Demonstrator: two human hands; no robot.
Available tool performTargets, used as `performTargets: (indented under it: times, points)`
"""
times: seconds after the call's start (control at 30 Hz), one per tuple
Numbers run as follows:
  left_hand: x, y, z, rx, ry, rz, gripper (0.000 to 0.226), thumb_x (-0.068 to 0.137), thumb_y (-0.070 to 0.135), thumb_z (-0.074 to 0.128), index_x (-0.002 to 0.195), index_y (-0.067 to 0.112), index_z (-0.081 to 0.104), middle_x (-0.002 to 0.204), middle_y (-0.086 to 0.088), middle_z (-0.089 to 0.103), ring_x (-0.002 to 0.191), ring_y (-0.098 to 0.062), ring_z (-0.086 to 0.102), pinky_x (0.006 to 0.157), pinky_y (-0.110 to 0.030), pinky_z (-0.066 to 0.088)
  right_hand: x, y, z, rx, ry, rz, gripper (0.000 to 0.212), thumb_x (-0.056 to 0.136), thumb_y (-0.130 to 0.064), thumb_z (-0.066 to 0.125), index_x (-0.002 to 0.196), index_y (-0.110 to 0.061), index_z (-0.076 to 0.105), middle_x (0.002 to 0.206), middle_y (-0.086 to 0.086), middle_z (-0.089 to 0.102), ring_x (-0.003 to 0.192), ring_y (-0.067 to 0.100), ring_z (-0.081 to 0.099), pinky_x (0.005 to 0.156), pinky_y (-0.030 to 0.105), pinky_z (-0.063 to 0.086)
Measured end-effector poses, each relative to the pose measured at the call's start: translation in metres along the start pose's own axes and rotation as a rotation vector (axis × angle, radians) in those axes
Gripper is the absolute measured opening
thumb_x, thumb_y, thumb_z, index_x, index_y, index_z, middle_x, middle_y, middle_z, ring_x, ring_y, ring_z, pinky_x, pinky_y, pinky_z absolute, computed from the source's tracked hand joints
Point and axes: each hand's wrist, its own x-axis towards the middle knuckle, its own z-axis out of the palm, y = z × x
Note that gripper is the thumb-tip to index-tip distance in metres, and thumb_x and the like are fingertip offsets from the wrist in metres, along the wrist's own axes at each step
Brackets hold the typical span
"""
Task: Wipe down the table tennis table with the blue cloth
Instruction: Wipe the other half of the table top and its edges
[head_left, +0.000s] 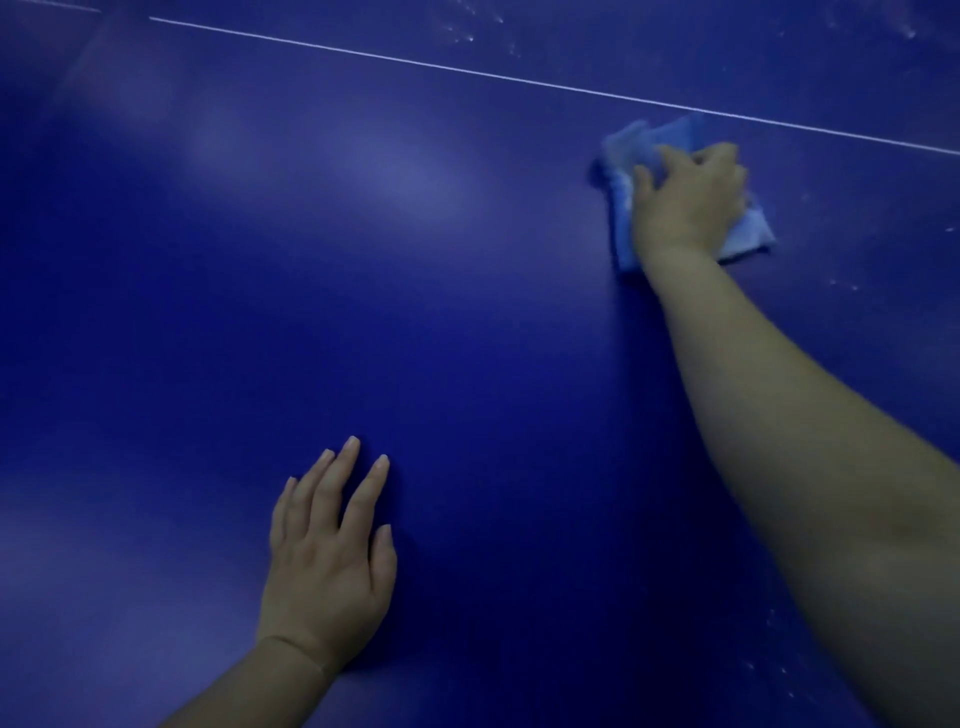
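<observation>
- Cloth (631, 150), blue, lies flat on the desk (415, 322) just below the white line (519, 79), pressed under my right hand (688, 200), fingers spread, no pinching grip.
- Left hand (324, 561) rests flat, holding nothing.
- I'd keep pressure even, overlap strokes toward the white specks (844, 285).

A thin white line (519, 79) runs slanting across the top, from the upper left down to the right edge. Little white specks (467, 36) are dotted above the line. More white specks (844, 285) sit far out on the right, and a few (769, 665) lie low on the right. A soft pale shine (395, 166) glows left of the middle.
</observation>
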Motion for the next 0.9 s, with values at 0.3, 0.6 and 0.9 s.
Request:
performTargets:
  times: [0.3,0.6,0.9]
  points:
    - [-0.001,0.001,-0.003,0.018,-0.031,-0.024,0.057,0.091,0.036,0.032,0.142,0.016,0.045,0.155,-0.006,0.031,0.144,-0.025,0.024,0.119,-0.051,0.016,-0.003,0.076,-0.045,-0.040,0.123,0.378,0.044,0.088,-0.051,0.047,0.115,-0.023,0.064,0.128,0.010,0.048,0.117,0.034,0.045,0.099,0.042,0.033]
    - [-0.002,0.001,-0.002,0.004,-0.009,-0.031,0.058,0.091,0.038,0.029,0.143,0.017,0.044,0.156,-0.005,0.030,0.145,-0.023,0.020,0.119,-0.050,0.015,-0.040,0.069,-0.049,-0.046,-0.039,-0.011,0.041,0.089,-0.050,0.052,0.121,-0.027,0.063,0.124,0.012,0.049,0.113,0.035,0.047,0.094,0.042,0.038]
    - [-0.003,0.003,-0.003,0.004,-0.003,-0.034,0.060,0.091,0.039,0.027,0.144,0.017,0.044,0.157,-0.005,0.029,0.145,-0.025,0.021,0.120,-0.050,0.015,-0.145,0.047,-0.048,0.073,-0.110,-0.308,0.032,0.086,-0.040,0.064,0.114,-0.025,0.069,0.106,0.012,0.056,0.095,0.033,0.050,0.080,0.041,0.039]
